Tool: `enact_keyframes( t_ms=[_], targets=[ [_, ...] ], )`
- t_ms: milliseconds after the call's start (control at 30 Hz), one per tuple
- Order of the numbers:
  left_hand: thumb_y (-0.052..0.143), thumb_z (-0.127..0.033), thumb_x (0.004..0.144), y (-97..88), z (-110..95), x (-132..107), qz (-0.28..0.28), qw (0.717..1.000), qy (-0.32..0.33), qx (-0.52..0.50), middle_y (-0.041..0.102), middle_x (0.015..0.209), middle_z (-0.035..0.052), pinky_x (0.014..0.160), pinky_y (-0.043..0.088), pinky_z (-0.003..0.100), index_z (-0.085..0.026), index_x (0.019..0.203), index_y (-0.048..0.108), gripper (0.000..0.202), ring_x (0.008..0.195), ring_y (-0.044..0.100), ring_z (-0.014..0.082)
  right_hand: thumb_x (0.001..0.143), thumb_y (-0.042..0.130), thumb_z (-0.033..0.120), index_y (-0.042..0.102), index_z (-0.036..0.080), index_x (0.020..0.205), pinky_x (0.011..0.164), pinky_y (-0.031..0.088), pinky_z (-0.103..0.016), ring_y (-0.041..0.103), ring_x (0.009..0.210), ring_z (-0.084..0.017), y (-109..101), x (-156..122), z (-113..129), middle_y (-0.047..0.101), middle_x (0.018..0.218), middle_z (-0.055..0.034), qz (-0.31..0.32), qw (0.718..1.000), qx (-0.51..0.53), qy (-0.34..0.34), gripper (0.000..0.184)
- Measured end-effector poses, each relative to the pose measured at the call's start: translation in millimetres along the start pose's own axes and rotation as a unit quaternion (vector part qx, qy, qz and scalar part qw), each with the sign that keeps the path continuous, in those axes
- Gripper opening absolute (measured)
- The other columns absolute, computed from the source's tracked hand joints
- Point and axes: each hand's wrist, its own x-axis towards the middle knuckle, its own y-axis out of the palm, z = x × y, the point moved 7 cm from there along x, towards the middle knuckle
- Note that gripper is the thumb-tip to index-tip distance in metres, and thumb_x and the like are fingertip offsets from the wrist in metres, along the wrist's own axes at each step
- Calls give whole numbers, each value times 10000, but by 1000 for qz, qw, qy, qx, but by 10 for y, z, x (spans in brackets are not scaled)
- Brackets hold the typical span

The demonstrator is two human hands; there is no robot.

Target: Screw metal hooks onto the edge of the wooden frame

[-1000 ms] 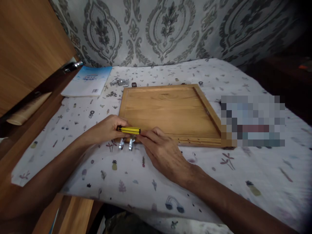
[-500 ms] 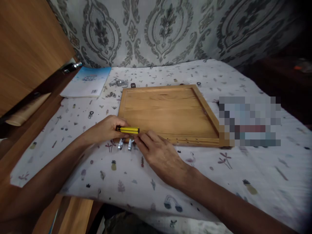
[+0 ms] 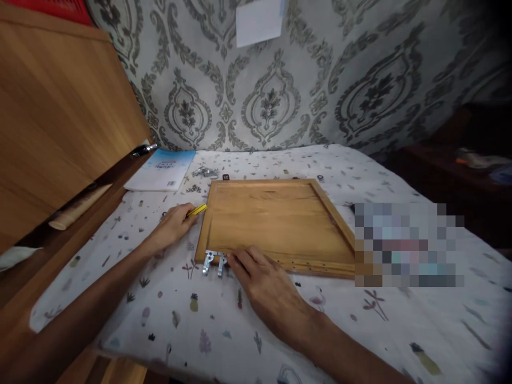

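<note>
The left hand (image 3: 173, 226) is closed around a yellow-handled tool (image 3: 197, 210), its handle jutting from the fist toward the left edge of a framed wooden panel (image 3: 272, 224). The right hand's (image 3: 270, 290) fingertips meet the right end of a two-hooked metal bracket (image 3: 215, 253); whether they pinch or press it cannot be told. The bracket sits at the panel's near-left corner, hooks overhanging the patterned cloth (image 3: 160, 314). Beyond lie loose metal fittings (image 3: 205, 172) and a blue-and-white book (image 3: 162, 173).
</note>
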Motion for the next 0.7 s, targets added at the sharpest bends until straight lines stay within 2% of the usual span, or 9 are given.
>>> enact_keyframes(
  t_ms=[100,233,367,500,600,700],
  targets=[
    [465,-394,895,-14,65,-12,-22,999,-20,37,592,729,31,614,305,291,-198,722,539,272,684,518,196,770,636,-19,617,61,1176,669,573,-362,601,900,-254,6,-10,3,697,1042,-112,1,1000,-2,-3,414],
    [507,-480,890,-87,104,39,-22,997,-25,63,669,795,35,613,329,294,-209,773,624,317,723,578,212,787,606,-13,628,89,1162,695,572,-348,602,895,-243,-4,-10,-3,699,1033,-111,-6,1000,-4,-3,389],
    [482,-323,901,-148,177,325,-36,997,-7,73,731,860,27,666,416,291,-215,884,699,243,775,627,205,735,657,-17,630,86,1148,696,576,-349,603,894,-250,2,-6,-4,696,1047,-115,-6,1000,-4,-4,426],
    [488,-194,878,-112,179,698,-65,993,40,95,734,1053,84,891,469,333,-176,1024,731,284,973,632,228,753,645,-14,623,94,1145,692,577,-351,606,904,-253,19,-16,-5,694,1034,-105,0,1000,1,2,408],
    [522,-169,874,-28,101,860,-63,987,87,119,727,1077,102,1006,429,368,-169,994,753,260,1073,597,251,773,632,-19,615,87,1157,690,579,-361,603,910,-255,34,-21,-7,687,1055,-112,9,1000,1,4,399],
    [526,-156,879,37,51,909,-51,982,112,144,737,1021,106,987,429,371,-168,921,762,240,1057,592,261,795,636,-11,610,87,1167,686,578,-365,597,914,-254,50,-20,-8,680,1066,-116,20,1000,5,3,386]
  ],
)
